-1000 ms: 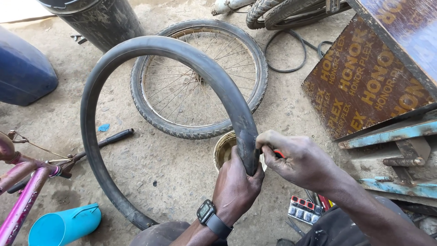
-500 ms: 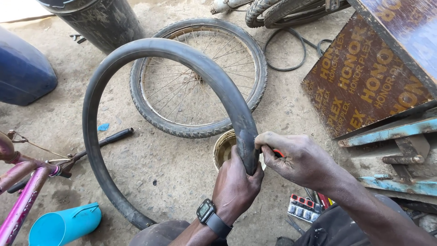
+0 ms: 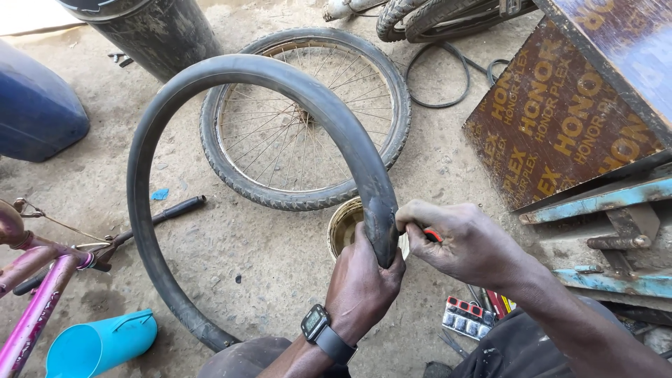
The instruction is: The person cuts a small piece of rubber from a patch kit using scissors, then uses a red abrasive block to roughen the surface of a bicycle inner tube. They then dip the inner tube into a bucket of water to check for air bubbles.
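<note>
Bare dirt floor point(image 3: 266, 259) between wheel point(image 3: 305, 117) and tin point(image 3: 348, 225).

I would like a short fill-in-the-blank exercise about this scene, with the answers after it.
1. The left hand grips a black inner ____.
2. On the left wrist sits a black ____.
3. The bicycle wheel lies flat on the ____.
4. The plastic jug lying beside the pink bicycle frame is ____ in colour.

Answers: tube; watch; ground; blue
</note>
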